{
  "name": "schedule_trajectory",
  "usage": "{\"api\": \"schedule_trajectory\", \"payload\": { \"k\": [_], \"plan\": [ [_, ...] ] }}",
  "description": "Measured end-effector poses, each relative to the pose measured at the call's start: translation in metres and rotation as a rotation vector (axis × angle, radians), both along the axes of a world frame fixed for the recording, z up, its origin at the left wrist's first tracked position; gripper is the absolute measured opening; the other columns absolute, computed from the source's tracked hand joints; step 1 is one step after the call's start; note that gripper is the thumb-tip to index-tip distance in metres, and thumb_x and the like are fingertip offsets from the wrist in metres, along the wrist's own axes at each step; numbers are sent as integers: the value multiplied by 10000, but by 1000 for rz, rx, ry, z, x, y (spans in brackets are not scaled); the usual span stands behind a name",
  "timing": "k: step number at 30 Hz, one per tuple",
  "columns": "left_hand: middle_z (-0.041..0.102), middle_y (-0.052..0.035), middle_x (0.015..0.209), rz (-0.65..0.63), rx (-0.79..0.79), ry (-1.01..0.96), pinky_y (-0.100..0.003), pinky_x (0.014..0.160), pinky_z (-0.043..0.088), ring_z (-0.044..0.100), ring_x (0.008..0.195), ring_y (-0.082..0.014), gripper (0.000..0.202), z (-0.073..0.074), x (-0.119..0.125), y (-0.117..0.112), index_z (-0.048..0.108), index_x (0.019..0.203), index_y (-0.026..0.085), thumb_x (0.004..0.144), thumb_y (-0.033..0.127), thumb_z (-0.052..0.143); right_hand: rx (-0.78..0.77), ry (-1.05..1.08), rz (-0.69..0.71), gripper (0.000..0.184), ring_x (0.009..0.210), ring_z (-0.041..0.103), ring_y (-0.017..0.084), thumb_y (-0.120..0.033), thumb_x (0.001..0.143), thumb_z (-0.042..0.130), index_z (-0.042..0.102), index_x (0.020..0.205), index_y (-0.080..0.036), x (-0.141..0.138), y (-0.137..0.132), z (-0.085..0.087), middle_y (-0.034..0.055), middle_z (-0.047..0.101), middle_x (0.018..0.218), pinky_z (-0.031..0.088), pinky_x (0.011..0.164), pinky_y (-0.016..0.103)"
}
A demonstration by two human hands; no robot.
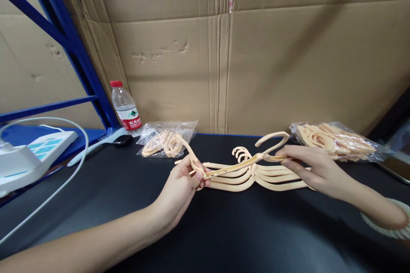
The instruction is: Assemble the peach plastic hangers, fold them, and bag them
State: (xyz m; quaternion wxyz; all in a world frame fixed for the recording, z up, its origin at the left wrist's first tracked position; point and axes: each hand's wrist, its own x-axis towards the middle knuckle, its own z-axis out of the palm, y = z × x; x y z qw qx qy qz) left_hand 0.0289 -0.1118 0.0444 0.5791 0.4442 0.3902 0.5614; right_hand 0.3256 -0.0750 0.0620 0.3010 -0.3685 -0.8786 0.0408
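A cream plastic hanger [243, 163] is held above the black table [224, 230], tilted with its hook toward the back right. My left hand [184, 183] pinches its left arm together with a small cream clip piece [188, 151]. My right hand [309, 166] grips its right arm. Directly beneath lies a stack of several matching hangers [256, 177] with their hooks pointing away from me.
A clear bag of cream clip pieces [166, 138] lies at the back left, another bag [336, 140] at the back right. A water bottle [125, 108], a white device with a cable [25, 158] and blue shelf struts [73, 47] stand left. Cardboard [256, 59] walls the back.
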Motion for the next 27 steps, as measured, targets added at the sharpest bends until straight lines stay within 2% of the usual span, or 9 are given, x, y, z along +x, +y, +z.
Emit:
{"api": "schedule_trajectory", "payload": {
  "k": [5, 12, 17, 22, 24, 27],
  "plan": [
    [569, 25, 669, 36, 23, -19, -213, 524, 340, 473, 542, -84, 199, -1, 1, 1, 476, 712, 174, 684, 104, 659, 9, 2, -12, 257, 577, 534, 159, -312, 974, 404, 597, 842, -205, -5, -4, -1, 27, 617, 707, 401, 556, 290],
    [628, 8, 704, 124, 14, -21, -199, 520, 399, 523, 546, -82, 185, -6, -1, 4, 503, 711, 166, 670, 66, 653, -61, 14, -58, 276, 554, 509, 152, -341, 981, 395, 585, 838, -202, -12, -11, 1, 10, 580, 658, 372, 532, 276],
    [673, -24, 707, 194, -45, -32, -209, 662, 519, 642, 649, -111, 114, -4, -1, 2, 615, 764, 119, 702, 47, 678, -121, 25, -119, 313, 524, 454, 144, -378, 983, 375, 567, 812, -200, -13, -12, 2, -11, 498, 590, 331, 513, 279],
    [706, -44, 774, 156, -46, -127, -246, 809, 561, 714, 805, -176, 171, 2, 1, 1, 588, 691, 131, 703, 8, 706, -206, 99, -144, 355, 501, 359, 129, -433, 968, 387, 554, 758, -200, -14, -12, 1, -30, 396, 550, 263, 468, 270],
    [700, -43, 761, 160, -61, -150, -256, 823, 566, 721, 832, -194, 198, 4, 1, 1, 562, 669, 140, 724, -6, 683, -275, 132, -135, 372, 501, 338, 125, -463, 959, 397, 548, 745, -199, -14, -12, 1, -33, 375, 554, 249, 459, 265],
    [697, -52, 778, 168, -140, -157, -266, 788, 577, 725, 763, -182, 175, 2, 2, 0, 551, 702, 147, 785, 15, 630, -355, 169, -116, 384, 502, 337, 124, -502, 941, 418, 538, 739, -198, -10, -9, 2, -35, 371, 560, 247, 452, 258]
  ]
}}
